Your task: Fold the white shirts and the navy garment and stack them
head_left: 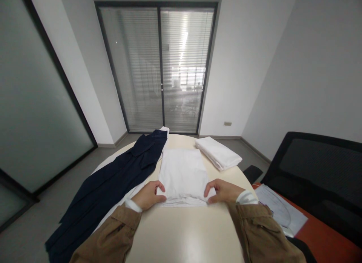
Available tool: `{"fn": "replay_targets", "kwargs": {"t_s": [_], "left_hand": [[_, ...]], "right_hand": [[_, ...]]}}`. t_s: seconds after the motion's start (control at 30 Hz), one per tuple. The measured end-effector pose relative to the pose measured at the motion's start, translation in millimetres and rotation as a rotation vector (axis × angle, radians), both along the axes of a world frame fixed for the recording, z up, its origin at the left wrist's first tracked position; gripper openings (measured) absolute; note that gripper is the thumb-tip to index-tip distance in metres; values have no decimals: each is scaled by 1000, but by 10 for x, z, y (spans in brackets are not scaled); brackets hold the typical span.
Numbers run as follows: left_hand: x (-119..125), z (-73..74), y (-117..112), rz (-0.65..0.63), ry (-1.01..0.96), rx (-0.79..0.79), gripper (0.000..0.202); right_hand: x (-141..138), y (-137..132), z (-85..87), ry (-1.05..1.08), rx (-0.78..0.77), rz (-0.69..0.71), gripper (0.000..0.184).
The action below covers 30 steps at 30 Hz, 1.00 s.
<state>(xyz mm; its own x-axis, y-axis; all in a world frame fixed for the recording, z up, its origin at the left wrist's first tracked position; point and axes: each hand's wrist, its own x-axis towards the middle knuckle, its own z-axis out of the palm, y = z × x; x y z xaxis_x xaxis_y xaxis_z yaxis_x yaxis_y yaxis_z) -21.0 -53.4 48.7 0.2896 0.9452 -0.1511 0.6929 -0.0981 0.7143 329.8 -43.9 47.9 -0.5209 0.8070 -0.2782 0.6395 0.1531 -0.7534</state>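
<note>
A folded white cloth (pixel 183 172) lies in front of me on the round table, its layered near edge facing me. At its near left corner is my left hand (pixel 148 195), thumb and fingers closed around the edge. My right hand (pixel 222 190) grips the near right corner in the same way. Left of the cloth, dark navy trousers (pixel 121 176) are stretched lengthwise over more white fabric and hang past the table's near left edge. Another folded white cloth (pixel 219 153) rests at the back right, apart from both hands.
The cream table (pixel 186 233) has a rounded edge. On the right stands a black mesh-backed chair (pixel 316 176) with an orange seat (pixel 333 233); papers or a clear packet (pixel 279 208) lie on it. Glass doors with blinds (pixel 161 70) stand beyond the table.
</note>
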Motion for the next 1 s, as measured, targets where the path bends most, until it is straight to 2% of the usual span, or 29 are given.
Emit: {"fn": "replay_targets", "kwargs": {"t_s": [0.1, 0.2, 0.3, 0.37, 0.43, 0.53, 0.63, 0.73, 0.8, 0.87, 0.93, 1.0], "left_hand": [[6, 24, -23, -14, 32, 15, 27], [11, 38, -38, -26, 64, 43, 27], [9, 46, -47, -39, 82, 67, 25], [4, 39, -43, -46, 77, 83, 25], [0, 18, -28, -54, 74, 98, 25], [-6, -27, 10, -56, 48, 101, 24], [-27, -73, 47, -47, 14, 103, 40], [-39, -85, 63, 35, 77, 224, 45], [-5, -60, 65, 87, 86, 392, 47], [80, -20, 72, 97, 17, 555, 43], [200, -1, 91, 88, -70, 656, 35], [318, -40, 120, 28, -93, 698, 33]], "right_hand": [[-31, -12, 9, -22, 15, 11, 43], [-13, -45, 42, 41, -60, 34, 44], [52, -77, 180, 37, -102, 61, 47], [56, -64, 332, -22, 23, 19, 49], [-38, -10, 486, -53, 246, -115, 51], [-386, 108, 587, -48, 543, -275, 51], [-821, 187, 427, -140, 671, -139, 54], [-1112, 189, 106, -356, 635, -98, 63], [-1192, 163, -83, -429, 601, -65, 66], [-1215, 129, -196, -454, 585, -50, 68], [-1226, 88, -237, -460, 577, -47, 70], [-1247, 37, -237, -460, 575, -50, 72]]}}
